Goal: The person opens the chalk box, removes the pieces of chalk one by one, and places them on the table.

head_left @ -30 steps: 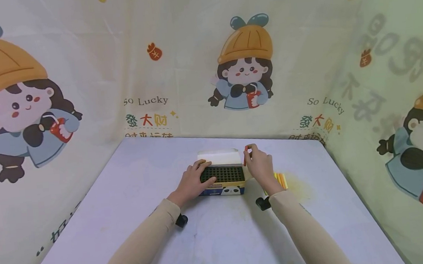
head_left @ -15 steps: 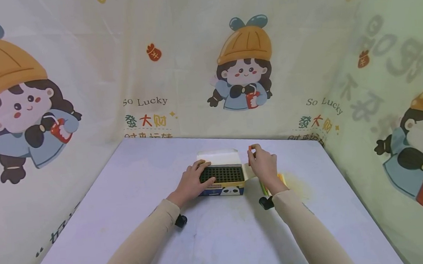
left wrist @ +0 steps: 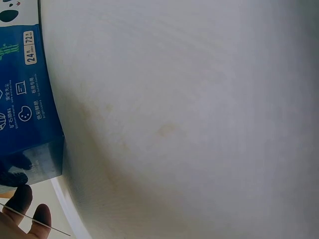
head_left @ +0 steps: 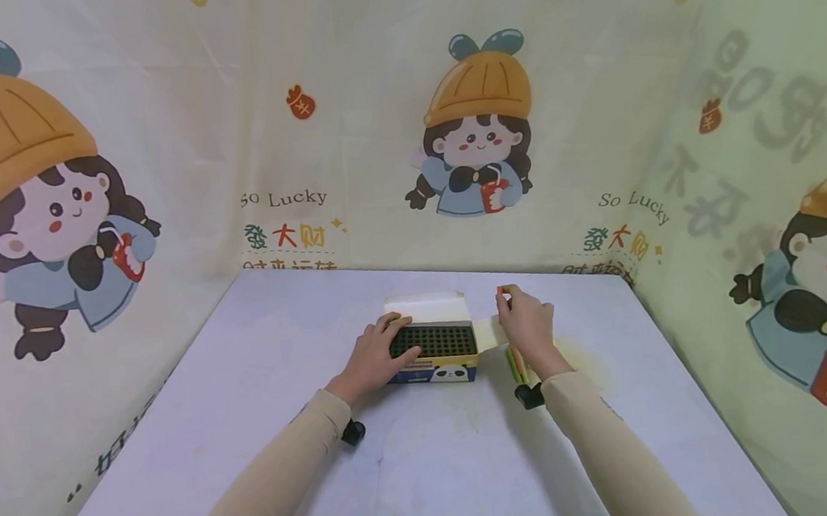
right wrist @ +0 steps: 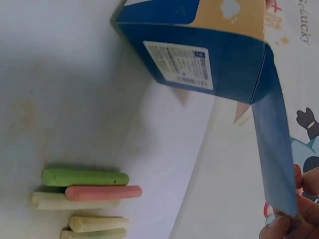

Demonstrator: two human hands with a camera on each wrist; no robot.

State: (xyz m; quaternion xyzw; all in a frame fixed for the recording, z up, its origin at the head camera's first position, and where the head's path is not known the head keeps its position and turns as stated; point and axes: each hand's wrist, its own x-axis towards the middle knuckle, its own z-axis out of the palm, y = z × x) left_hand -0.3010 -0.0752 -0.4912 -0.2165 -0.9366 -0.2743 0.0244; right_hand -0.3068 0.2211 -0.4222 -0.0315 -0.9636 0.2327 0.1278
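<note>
A blue-and-yellow chalk box (head_left: pixel 433 372) with a panda on its front stands on the table, its lid folded back. Inside shows a black insert (head_left: pixel 438 340) full of round holes. My left hand (head_left: pixel 373 354) grips the box's left end, thumb over the near edge and fingers at the far edge. To the right of the box, my right hand (head_left: pixel 528 326) pinches an orange-red chalk stick (head_left: pixel 500 292) upright, above the table. Below that wrist lie loose chalk sticks: a green one (right wrist: pixel 84 177), a pink one (right wrist: pixel 103 192) and several pale ones (right wrist: pixel 99 224).
The box's side flap (head_left: pixel 489 333) sticks out to the right, close to the right hand. Its white lid (head_left: pixel 425 307) stands open at the back. Yellowish dust marks the white table (head_left: pixel 330 491) at right. A printed cloth (head_left: pixel 374 131) hangs behind and beside the table.
My right hand has moved to the right with the chalk stick, away from the box and past its side flap. The left hand keeps its place on the box.
</note>
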